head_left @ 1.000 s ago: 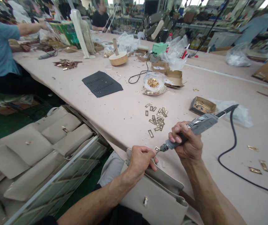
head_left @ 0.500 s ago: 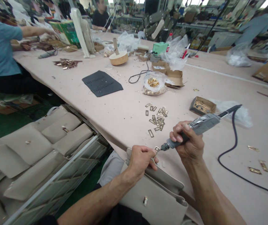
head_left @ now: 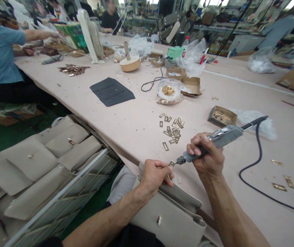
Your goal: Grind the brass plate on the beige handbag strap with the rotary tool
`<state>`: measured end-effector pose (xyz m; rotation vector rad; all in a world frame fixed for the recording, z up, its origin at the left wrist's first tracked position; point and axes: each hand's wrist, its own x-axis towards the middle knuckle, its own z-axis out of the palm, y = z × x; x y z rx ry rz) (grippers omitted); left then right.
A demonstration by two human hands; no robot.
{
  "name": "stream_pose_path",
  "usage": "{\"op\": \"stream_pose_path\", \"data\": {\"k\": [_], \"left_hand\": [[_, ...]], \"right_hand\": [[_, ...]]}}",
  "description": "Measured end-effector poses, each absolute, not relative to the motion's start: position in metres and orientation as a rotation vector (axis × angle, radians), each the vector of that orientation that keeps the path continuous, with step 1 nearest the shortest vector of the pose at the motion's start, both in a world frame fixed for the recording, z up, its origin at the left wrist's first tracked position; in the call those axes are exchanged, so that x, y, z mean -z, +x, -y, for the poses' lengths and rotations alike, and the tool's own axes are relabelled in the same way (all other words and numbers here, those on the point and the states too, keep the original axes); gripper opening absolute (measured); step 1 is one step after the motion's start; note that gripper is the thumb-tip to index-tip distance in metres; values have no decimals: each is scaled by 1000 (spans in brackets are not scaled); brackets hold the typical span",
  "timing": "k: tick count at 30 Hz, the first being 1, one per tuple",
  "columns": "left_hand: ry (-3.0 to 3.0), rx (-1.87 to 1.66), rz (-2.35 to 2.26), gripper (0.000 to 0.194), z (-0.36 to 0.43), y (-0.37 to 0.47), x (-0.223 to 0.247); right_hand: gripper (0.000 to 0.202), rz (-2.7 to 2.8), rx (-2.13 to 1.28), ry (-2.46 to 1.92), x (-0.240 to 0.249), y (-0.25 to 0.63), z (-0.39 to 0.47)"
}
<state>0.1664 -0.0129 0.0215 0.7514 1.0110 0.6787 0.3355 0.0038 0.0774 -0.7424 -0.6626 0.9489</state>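
Note:
My right hand (head_left: pixel 207 154) is wrapped round a grey electric screwdriver (head_left: pixel 222 137), whose tip points down to the left. That tip meets, or nearly meets, a small metal plate (head_left: pixel 172 163) pinched between the thumb and fingers of my left hand (head_left: pixel 157 174). Below the hands a beige handbag (head_left: pixel 169 216) leans against the table edge in my lap, with a small metal fitting (head_left: pixel 159 220) on its front. Whether the plate touches the bag's flap is hidden by my left fingers. Several loose metal frames (head_left: pixel 174 132) lie on the table just beyond.
On the table (head_left: pixel 126 127) are a dark sheet (head_left: pixel 112 91), a bag of gold pieces (head_left: pixel 168 92), a small parts box (head_left: pixel 222 116) and a fan (head_left: pixel 90 36). The screwdriver's cord (head_left: pixel 249 168) trails right. More beige bags (head_left: pixel 38 157) fill a rack at left. A co-worker (head_left: pixel 0 51) sits beyond.
The rear end of the screwdriver has shifted slightly to the right. My left hand stays in nearly the same place with the plate.

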Motion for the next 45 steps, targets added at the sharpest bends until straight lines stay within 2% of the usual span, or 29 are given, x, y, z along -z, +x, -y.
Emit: {"op": "stream_pose_path", "data": {"k": [31, 39, 45], "left_hand": [[797, -664, -1055, 36, 12, 169, -22], [798, -664, -1054, 37, 13, 169, -21], [778, -656, -1055, 35, 12, 169, -25]], "right_hand": [[22, 663, -892, -737, -80, 333, -3], [16, 683, -901, -728, -80, 335, -2], [21, 692, -901, -747, -81, 335, -2]]}}
